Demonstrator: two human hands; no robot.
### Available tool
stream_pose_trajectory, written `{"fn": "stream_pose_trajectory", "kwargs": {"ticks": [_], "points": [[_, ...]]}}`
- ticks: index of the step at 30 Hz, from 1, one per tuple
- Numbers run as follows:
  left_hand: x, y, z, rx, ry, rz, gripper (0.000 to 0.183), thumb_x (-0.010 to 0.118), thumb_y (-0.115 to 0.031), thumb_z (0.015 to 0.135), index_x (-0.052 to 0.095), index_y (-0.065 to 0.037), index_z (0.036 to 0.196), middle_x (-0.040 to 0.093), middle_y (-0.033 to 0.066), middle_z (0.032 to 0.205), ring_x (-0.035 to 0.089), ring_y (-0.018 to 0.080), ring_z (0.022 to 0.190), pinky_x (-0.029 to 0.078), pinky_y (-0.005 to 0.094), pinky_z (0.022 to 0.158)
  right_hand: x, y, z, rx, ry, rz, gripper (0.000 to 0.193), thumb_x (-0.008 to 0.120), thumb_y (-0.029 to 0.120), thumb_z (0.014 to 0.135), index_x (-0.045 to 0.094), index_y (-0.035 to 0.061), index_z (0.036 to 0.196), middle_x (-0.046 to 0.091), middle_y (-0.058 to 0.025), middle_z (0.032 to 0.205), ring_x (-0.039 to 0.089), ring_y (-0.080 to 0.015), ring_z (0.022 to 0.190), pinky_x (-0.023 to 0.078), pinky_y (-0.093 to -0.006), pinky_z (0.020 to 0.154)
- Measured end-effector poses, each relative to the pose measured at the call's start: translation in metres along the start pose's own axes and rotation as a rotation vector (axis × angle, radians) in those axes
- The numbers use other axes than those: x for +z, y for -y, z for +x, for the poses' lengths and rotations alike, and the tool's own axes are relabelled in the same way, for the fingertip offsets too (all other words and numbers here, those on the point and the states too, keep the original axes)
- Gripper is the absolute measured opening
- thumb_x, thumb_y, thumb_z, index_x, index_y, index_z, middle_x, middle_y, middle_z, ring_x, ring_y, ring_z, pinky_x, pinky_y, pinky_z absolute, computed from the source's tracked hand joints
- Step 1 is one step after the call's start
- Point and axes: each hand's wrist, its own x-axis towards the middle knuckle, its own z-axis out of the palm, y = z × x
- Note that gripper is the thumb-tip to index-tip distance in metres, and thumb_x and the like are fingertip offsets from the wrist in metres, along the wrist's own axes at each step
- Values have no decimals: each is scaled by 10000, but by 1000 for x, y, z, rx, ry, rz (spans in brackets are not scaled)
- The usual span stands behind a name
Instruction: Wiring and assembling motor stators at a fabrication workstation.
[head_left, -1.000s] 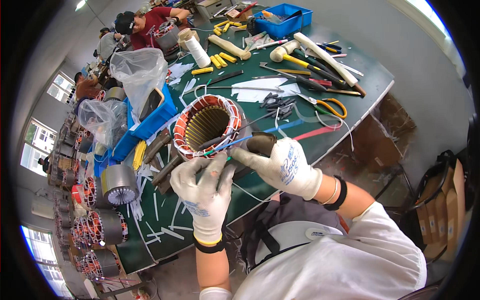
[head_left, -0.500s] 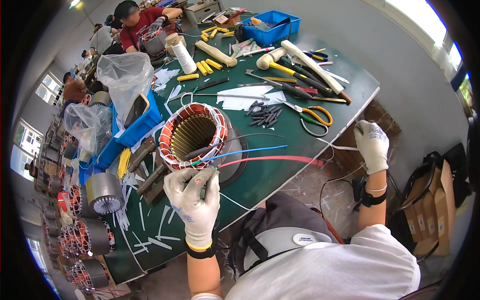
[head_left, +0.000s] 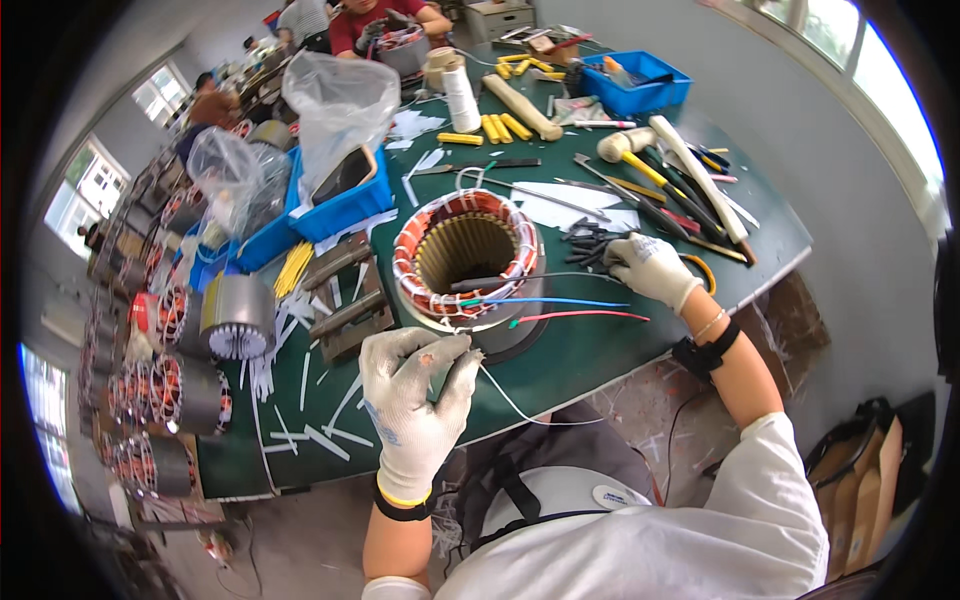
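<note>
A motor stator (head_left: 520, 255) with orange windings laced in white cord stands upright on the green table. Black, blue and red leads run from its near rim toward the right. At that rim my gloved left hand (head_left: 420, 395) pinches the white lacing cord (head_left: 512, 402), whose loose end trails to the right past the table edge. My gloved right hand (head_left: 652, 268) is over the scissors beside a pile of short black tubes (head_left: 588, 243). Only the orange handle (head_left: 703, 272) of the scissors shows. Its fingers are bent, but their tips are hidden, so a grip cannot be made out.
Right of the stator lie a mallet (head_left: 622, 146) and several hand tools. A white thread cone (head_left: 460, 98) and yellow rolls (head_left: 498, 128) stand behind. Blue bins (head_left: 340, 205), metal blocks (head_left: 350, 305) and more stators (head_left: 238, 315) crowd the left. A co-worker (head_left: 385, 25) sits beyond.
My right hand has moved from beyond the table edge up and left onto the scissors. The cord end now hangs free. My left hand keeps its pinch; the whole view has shifted.
</note>
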Motion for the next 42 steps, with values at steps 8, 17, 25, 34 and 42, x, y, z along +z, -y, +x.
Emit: {"fn": "stream_pose_trajectory", "kwargs": {"ticks": [8,17,25,34,42], "points": [[-15,-25,-3,-66,75,-285,317,794,-68,709,720,-81,1017,669,50,815,604,226,707,486,344,628,-86,95,-77,166,-528,515,155,528,-30,851,607,-5,982,627,-160,859,612,-308,823,488,-367,711],[-5,-25,-5,-8,108,-447,72,727,-81,840,692,-47,893,694,73,826,663,191,686,529,303,642,-83,162,-69,-448,-88,896,209,756,61,776,674,56,969,668,-111,936,650,-270,853,518,-347,746],[-1,23,0,-542,-99,-534,138,739,-12,832,716,20,964,673,30,802,560,43,686,443,189,619,-54,153,-20,-454,-466,547,292,779,77,736,707,89,1019,645,-108,1029,651,-266,903,524,-355,768],[-4,24,6,-593,-34,-670,145,713,3,851,703,52,987,688,53,849,629,82,739,495,201,648,-40,150,-8,-612,-672,336,358,736,58,679,702,132,1027,672,-104,943,670,-301,740,534,-374,601],[-3,20,10,-662,19,-713,142,728,-15,852,695,61,968,694,65,866,641,90,764,512,203,678,-40,153,-7,-623,-714,222,378,721,68,649,689,136,1019,685,-83,925,661,-272,641,516,-357,513]]}}
